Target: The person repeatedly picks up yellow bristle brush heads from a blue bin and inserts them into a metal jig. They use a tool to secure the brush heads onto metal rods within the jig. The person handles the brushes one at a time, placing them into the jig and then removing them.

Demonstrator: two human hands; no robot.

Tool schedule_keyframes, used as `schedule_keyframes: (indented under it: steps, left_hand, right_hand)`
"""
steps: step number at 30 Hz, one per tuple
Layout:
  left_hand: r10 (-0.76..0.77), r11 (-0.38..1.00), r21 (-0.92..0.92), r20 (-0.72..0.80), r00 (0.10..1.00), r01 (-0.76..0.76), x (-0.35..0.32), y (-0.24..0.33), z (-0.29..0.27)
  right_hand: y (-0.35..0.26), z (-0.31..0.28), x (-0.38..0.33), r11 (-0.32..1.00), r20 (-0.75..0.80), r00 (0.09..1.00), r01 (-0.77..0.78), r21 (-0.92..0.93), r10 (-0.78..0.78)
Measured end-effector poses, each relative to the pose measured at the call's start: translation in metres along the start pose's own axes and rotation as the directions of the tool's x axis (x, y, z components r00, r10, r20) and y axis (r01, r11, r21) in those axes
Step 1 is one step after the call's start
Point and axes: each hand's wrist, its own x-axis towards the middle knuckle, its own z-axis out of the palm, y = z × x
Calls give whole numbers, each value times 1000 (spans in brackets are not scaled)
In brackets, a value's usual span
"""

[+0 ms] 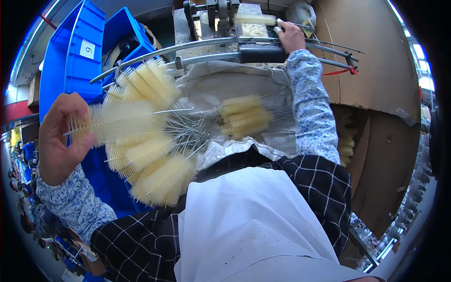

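**Each hand grips one brush**

Left of the white cloth [206, 77], the left hand [54, 145] has its fingers closed around the bristly end of a pale brush [122, 121]. Beyond the cloth, the right hand [292, 36] grips the end of a second brush [256, 19]. More brushes [162, 181] (quite many) lie at the cloth's left side.

Pale sleeves with a dense pattern of small blue shapes cover both forearms, the left sleeve [77, 204] at lower left of the frame and the right sleeve [312, 101] at upper right, each creased along its length. White coverings [278, 29] cap fingertips of the right hand [291, 37], top center. Across the bottom, black cloth [136, 242] crossed by thin white grid lines flanks a plain white apron [249, 216], softly folded and dotted with tiny dark specks.
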Motion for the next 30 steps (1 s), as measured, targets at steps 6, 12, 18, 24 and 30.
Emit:
schedule_keyframes:
  steps: [6,12,18,24,30]
  left_hand:
    - [64,988,-147,102,993,-48,31,-3,26]
    - [125,939,-340,180,976,-58,44,-11,41]
    - [128,822,-569,141,982,-25,77,4,84]
    - [369,929,-81,165,915,-361,81,-9,98]
    - [-14,835,504,423,906,-223,9,22,56]
  right_hand:
    - [47,-2,25,951,79,993,-62,-302,90]
    - [79,-64,8,971,403,912,-21,238,-79]
    - [-43,-145,-55,815,562,715,19,579,-416]
    - [-170,-108,-103,171,471,624,-479,861,-623]
    - [-84,-50,-41,975,-32,978,201,-96,-205]
